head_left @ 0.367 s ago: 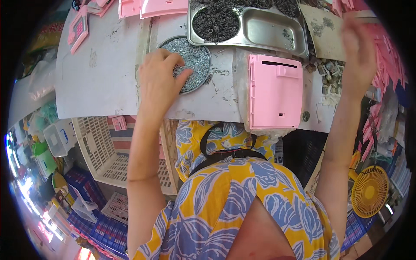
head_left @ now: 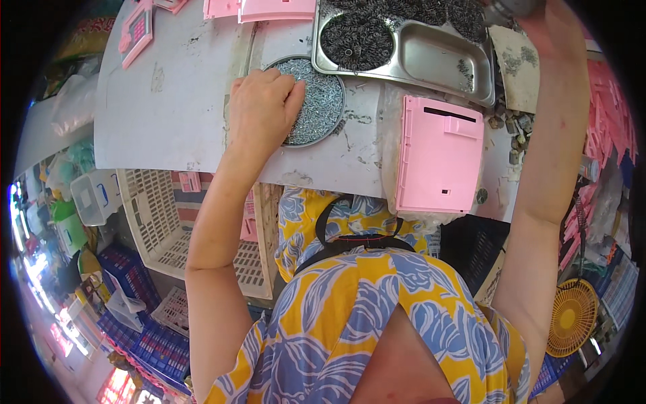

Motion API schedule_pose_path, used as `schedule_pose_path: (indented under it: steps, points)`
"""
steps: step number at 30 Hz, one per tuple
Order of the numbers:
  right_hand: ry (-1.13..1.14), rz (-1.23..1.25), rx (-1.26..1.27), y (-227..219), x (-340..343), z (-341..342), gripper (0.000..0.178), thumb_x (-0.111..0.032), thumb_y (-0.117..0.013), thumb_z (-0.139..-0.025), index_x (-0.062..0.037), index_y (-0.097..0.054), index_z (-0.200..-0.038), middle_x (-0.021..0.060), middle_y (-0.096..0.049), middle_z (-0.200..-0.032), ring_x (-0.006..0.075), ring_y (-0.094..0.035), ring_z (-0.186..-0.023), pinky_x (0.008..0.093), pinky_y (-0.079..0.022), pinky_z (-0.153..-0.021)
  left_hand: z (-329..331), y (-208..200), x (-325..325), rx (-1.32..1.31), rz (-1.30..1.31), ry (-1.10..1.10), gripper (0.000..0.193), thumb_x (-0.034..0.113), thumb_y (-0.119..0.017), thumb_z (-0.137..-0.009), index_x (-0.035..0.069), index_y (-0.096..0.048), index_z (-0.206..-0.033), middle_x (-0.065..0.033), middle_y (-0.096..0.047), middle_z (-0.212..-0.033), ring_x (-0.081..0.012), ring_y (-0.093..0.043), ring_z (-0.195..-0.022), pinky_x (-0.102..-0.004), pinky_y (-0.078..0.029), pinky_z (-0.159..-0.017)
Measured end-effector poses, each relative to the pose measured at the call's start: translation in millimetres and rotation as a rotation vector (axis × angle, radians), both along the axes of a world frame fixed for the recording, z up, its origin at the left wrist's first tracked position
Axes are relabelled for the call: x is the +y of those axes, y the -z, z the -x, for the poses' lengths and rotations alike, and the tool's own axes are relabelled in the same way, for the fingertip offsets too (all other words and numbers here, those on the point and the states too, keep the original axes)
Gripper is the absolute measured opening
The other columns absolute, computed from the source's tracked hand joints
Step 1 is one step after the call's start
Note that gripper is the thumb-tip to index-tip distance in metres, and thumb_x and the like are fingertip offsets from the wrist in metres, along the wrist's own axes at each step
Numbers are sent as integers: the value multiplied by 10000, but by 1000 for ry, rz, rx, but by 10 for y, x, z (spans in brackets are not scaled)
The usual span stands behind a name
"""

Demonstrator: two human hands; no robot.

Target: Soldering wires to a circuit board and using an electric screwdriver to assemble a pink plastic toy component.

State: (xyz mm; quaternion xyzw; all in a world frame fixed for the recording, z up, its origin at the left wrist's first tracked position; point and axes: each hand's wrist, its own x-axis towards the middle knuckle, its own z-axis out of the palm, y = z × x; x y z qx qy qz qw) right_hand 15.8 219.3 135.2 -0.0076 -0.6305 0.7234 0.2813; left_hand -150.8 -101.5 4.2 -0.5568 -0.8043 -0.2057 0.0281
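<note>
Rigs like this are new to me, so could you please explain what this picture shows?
No machine here: a head-worn fisheye camera looks down on a person working bare-handed, bending straight edges. The left hand curls over a round grey dish of small silvery metal pieces; its grip is hidden. The right hand is near a grey metal object, its hold unclear. The pale grey table also bears a rectangular pink plastic panel and a steel compartment tray of dark coiled springs.
</note>
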Motion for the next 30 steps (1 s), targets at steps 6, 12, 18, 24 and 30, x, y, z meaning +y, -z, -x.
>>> schedule_pose_path:
  steps: [6,12,18,24,30]
  points:
    - [-147,48,20,302,-598,-453,196,-200,-603,-1005,-50,-600,-1131,18,-594,-844,129,-559,-776,342,-479,-887,-311,-182,52,-111,-147,89,141,216,-724,-883,111,-669,-807,-22,-632,-788,-251,-613,-814,-415,-396,-807]
    - [-82,43,109,174,-1444,-845,220,-313,-624,-1015,-165,-532,-1150,-81,-511,-669,70,-481,-593,282,-481,-707,-1066,-372,232,-482,-248,357,109,71,-780,-814,116,-730,-900,-17,-715,-845,-179,-646,-769,-349,-370,-785]
    - [-23,14,100,209,-1477,-946,264,-356,-666,-997,-187,-534,-1151,-77,-537,-655,70,-496,-522,267,-478,-609,-1193,-391,293,-671,-230,358,85,117,-775,-832,140,-763,-913,14,-721,-800,-164,-638,-734,-384,-360,-828]
    - [-28,63,82,344,-1589,-768,265,-333,-687,-982,-169,-544,-1133,-78,-520,-628,73,-484,-513,273,-466,-608,-1141,-307,216,-480,-189,292,128,184,-824,-772,147,-732,-853,14,-678,-853,-192,-635,-849,-431,-362,-897]
    - [23,17,87,360,-1460,-917,219,-277,-636,-992,-149,-552,-1149,-76,-492,-629,71,-458,-555,272,-440,-637,-435,-234,132,-96,-48,22,175,233,-813,-782,150,-725,-908,-21,-659,-982,-238,-597,-990,-508,-355,-970]
